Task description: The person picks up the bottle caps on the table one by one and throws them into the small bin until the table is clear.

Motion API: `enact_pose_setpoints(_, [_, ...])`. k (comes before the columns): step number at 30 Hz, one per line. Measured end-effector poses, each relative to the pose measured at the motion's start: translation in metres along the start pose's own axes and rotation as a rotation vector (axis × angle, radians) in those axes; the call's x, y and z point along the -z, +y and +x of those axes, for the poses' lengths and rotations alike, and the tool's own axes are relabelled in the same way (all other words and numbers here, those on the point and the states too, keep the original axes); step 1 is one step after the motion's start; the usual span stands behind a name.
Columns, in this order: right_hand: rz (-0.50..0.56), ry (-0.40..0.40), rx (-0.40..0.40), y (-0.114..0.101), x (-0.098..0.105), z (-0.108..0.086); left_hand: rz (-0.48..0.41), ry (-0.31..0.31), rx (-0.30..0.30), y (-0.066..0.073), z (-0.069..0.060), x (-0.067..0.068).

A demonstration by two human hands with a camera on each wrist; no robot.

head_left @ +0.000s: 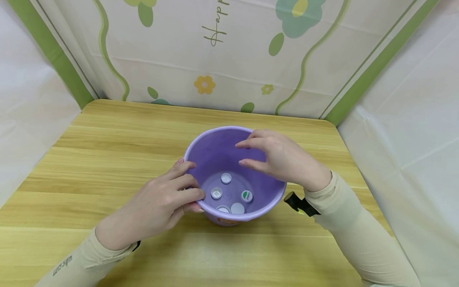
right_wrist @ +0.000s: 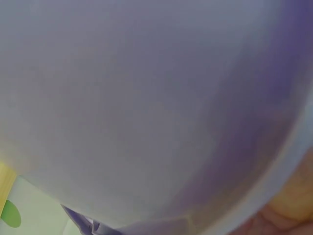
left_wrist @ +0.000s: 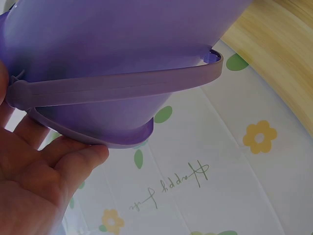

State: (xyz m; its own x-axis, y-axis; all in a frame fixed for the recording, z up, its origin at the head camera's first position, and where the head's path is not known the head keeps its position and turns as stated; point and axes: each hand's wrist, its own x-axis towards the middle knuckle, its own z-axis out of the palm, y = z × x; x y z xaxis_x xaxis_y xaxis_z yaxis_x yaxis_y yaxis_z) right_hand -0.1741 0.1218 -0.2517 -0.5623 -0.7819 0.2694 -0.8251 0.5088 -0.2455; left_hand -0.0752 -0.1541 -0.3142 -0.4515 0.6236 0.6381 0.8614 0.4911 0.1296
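A purple bucket (head_left: pixel 211 153) stands on the wooden table, tilted a little toward the camera. On its floor lie several bottle caps, among them a white cap (head_left: pixel 226 178) and a cap with a green print (head_left: pixel 246 196). My left hand (head_left: pixel 154 203) grips the left side of the rim, fingers over the edge. In the left wrist view the bucket's purple handle (left_wrist: pixel 127 85) hangs along the outer wall. Over the right part of the opening reaches my right hand (head_left: pixel 283 157), thumb and fingers apart with nothing between them. The bucket wall (right_wrist: pixel 122 107) fills most of the right wrist view.
Around the bucket spreads the wooden table (head_left: pixel 107 159). Behind it hangs a white cloth (head_left: pixel 172 48) with flowers and green stripes, and pale cloth walls (head_left: pixel 412 131) flank both sides. A black strap (head_left: pixel 301 204) sticks out at the right wrist.
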Motion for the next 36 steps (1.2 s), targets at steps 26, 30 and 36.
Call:
enact_pose_setpoints(26, [-0.058, 0.238, -0.134, 0.037, 0.039, -0.037, -0.01, -0.042, 0.034, 0.0, -0.002, 0.001])
enact_pose_setpoints(30, [-0.044, 0.24, -0.194, 0.048, 0.042, -0.047, -0.006, -0.042, 0.036, 0.0, -0.002, 0.001])
enact_pose_setpoints(36, [-0.002, 0.211, -0.317, 0.067, 0.039, -0.063, -0.007, -0.037, 0.032, 0.001, -0.002, 0.0])
